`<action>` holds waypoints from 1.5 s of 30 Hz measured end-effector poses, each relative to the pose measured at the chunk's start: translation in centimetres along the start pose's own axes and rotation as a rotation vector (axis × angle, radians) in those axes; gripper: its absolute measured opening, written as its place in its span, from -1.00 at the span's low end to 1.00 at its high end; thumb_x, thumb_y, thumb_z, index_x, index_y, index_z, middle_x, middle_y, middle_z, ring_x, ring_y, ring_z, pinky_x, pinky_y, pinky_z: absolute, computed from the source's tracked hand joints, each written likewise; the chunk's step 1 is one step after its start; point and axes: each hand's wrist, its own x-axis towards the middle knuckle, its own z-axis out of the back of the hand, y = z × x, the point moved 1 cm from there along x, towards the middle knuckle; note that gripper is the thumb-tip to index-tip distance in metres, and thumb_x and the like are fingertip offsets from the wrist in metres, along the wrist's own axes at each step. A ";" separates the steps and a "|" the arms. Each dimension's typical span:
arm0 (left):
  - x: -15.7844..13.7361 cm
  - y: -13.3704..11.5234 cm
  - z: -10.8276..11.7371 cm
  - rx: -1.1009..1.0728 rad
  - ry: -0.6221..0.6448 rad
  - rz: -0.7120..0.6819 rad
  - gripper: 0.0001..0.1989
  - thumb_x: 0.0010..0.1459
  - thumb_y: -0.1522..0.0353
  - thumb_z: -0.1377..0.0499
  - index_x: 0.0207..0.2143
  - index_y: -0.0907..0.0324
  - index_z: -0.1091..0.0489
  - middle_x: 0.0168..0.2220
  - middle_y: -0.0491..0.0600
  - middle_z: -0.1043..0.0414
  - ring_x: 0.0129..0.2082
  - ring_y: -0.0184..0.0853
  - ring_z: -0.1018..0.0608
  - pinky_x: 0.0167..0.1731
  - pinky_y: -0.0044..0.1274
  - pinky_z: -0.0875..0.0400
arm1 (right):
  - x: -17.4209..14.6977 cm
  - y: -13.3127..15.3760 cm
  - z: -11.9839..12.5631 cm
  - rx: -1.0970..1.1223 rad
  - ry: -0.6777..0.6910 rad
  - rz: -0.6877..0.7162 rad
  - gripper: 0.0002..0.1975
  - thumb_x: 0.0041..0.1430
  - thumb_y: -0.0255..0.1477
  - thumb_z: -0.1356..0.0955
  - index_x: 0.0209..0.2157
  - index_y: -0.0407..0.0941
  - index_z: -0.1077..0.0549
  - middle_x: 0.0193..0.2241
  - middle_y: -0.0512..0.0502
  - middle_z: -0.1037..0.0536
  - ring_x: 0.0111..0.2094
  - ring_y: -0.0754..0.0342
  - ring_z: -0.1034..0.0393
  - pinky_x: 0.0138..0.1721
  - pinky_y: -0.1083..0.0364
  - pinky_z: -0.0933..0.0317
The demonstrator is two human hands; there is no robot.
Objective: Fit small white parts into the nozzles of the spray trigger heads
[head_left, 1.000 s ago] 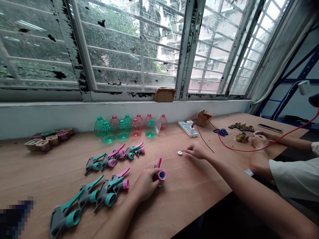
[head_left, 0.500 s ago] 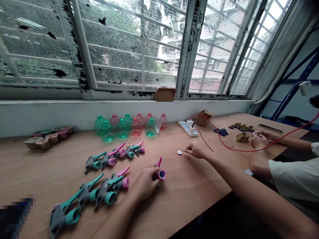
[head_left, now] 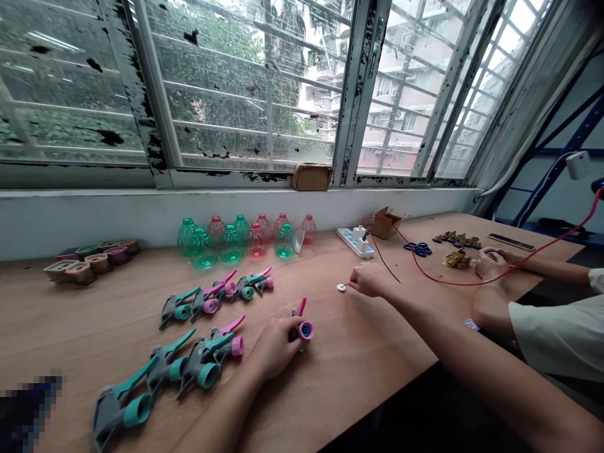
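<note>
My left hand is closed round a grey spray trigger head with a pink lever and pink collar. The open end of that collar faces me. Farther right, my right hand is closed in a pinch at a small white disc with a thin stem, low over the wood; whether the disc touches the table I cannot tell. To the left of my left hand lie several more trigger heads, grey with teal or pink parts, in two rough rows.
Several green and pink clear bottles stand by the wall. A power strip and a red cable lie behind my right hand. At the right, a co-worker's hands are near brass-coloured parts. Small containers sit far left.
My right hand has shifted very slightly, with the white disc still at its fingertips. My left hand stays in place round the spray trigger head. The red cable at the right has moved a little.
</note>
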 end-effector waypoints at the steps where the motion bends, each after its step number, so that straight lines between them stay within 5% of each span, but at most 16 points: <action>1: 0.0 0.0 0.0 -0.002 0.001 -0.001 -0.81 0.02 0.45 -0.04 -0.35 0.20 -0.44 -0.46 -0.10 -0.40 -0.46 -0.39 -0.36 -0.46 -0.59 -0.11 | 0.1 0.1 0.1 -0.008 0.002 0.004 -0.70 0.11 -0.31 -0.29 -0.55 -0.10 -0.58 -0.49 -0.21 -0.56 -0.46 0.03 -0.41 -0.52 0.13 0.06; 17: 0.0 0.0 0.0 0.006 0.004 0.002 -0.82 0.02 0.45 -0.05 -0.37 0.21 -0.43 -0.45 -0.09 -0.40 -0.45 -0.39 -0.35 -0.46 -0.58 -0.10 | -0.5 -0.4 1.1 0.006 -0.056 -0.057 -0.68 0.14 -0.28 -0.27 -0.52 -0.10 -0.58 -0.45 -0.21 -0.57 -0.42 0.02 -0.41 -0.49 0.13 0.00; 21: 0.1 -0.3 0.0 0.016 0.008 -0.002 -0.85 0.02 0.45 -0.05 -0.41 0.22 -0.42 -0.47 -0.09 -0.39 -0.47 -0.39 -0.35 -0.46 -0.58 -0.09 | -0.8 0.6 1.3 0.356 -0.181 -0.034 -0.64 0.18 -0.24 -0.24 -0.47 -0.11 -0.59 -0.55 -0.11 -0.55 -0.53 0.10 -0.34 -0.53 0.15 0.02; 26: -0.3 -1.5 0.5 0.152 0.019 0.001 -0.82 0.03 0.44 -0.06 -0.38 0.18 -0.46 -0.48 -0.07 -0.41 -0.47 -0.37 -0.37 -0.48 -0.55 -0.08 | -0.6 7.0 -0.1 0.877 -0.357 0.041 -0.61 0.17 -0.19 -0.24 -0.39 -0.17 -0.59 -0.58 -0.05 -0.53 -0.57 0.13 -0.30 -0.57 0.18 0.00; 30: -1.2 -2.3 2.4 0.433 0.000 0.074 -0.86 -0.01 0.42 -0.12 -0.42 0.13 -0.49 -0.39 0.00 -0.43 -0.40 -0.28 -0.41 -0.45 -0.50 -0.08 | -0.9 10.9 -1.5 1.008 -0.483 0.041 -0.61 0.19 -0.19 -0.24 -0.37 -0.16 -0.58 -0.55 -0.06 -0.55 -0.55 0.12 -0.32 -0.54 0.18 -0.07; 35: -2.3 -2.3 5.4 0.622 0.091 0.203 -0.86 -0.12 0.48 -0.15 -0.49 0.16 -0.49 -0.38 0.04 -0.38 -0.32 -0.20 -0.42 -0.38 -0.47 -0.15 | -1.5 11.2 -2.4 0.957 -0.486 0.174 -0.68 0.20 -0.23 -0.26 -0.34 -0.11 -0.58 -0.48 -0.09 -0.59 -0.52 0.10 -0.36 -0.46 0.15 -0.14; 41: -3.0 -1.1 9.2 0.490 0.156 0.247 -0.72 -0.13 0.25 -0.23 -0.30 0.09 -0.53 -0.24 0.01 -0.40 -0.25 -0.18 -0.43 -0.31 -0.51 -0.24 | -1.6 10.8 -2.9 1.013 -0.467 0.181 -0.71 0.19 -0.27 -0.27 -0.34 -0.11 -0.58 -0.46 -0.09 -0.60 -0.48 0.08 -0.39 -0.44 0.15 -0.16; 45: -3.1 1.5 14.1 0.421 -0.008 0.321 -0.63 0.05 0.21 -0.07 -0.10 0.08 -0.44 -0.20 -0.03 -0.44 -0.27 -0.24 -0.45 -0.31 -0.54 -0.28 | -1.4 10.7 -3.1 1.082 -0.480 0.164 -0.71 0.18 -0.27 -0.28 -0.33 -0.13 -0.58 -0.48 -0.08 -0.59 -0.49 0.09 -0.39 -0.47 0.16 -0.15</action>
